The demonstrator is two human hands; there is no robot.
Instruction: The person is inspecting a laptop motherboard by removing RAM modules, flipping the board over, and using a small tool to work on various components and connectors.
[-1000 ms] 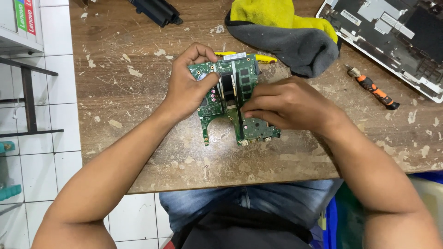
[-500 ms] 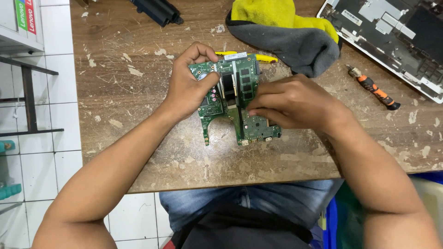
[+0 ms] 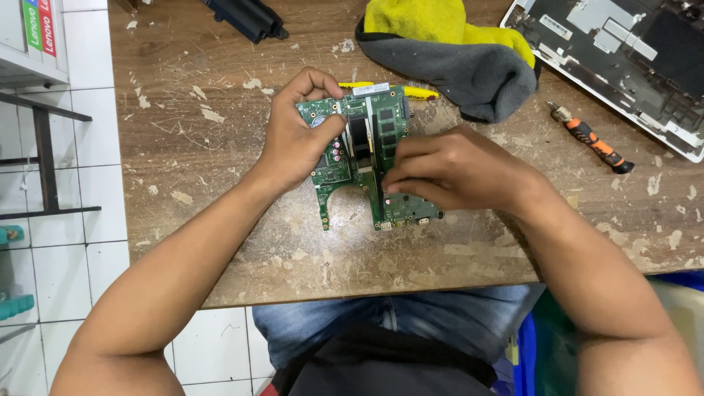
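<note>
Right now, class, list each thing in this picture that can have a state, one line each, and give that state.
Green circuit board: bare, out of any case, flat on the table, held by both hands.
Left hand: gripping the board's left edge.
Right hand: fingers pressing on the board's right half.
Laptop case: opened, its inside showing.
Orange-handled screwdriver: lying flat, untouched.
Yellow and grey cloth: crumpled.
Wooden table: worn, paint-flecked.

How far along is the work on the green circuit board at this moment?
Done: the green circuit board is out of the opened laptop shell, which lies apart at top right. In hand: the left hand grips the board's left edge while the right hand presses fingers on its right half. Left: the orange screwdriver lies unused; the board remains outside the shell.
</note>
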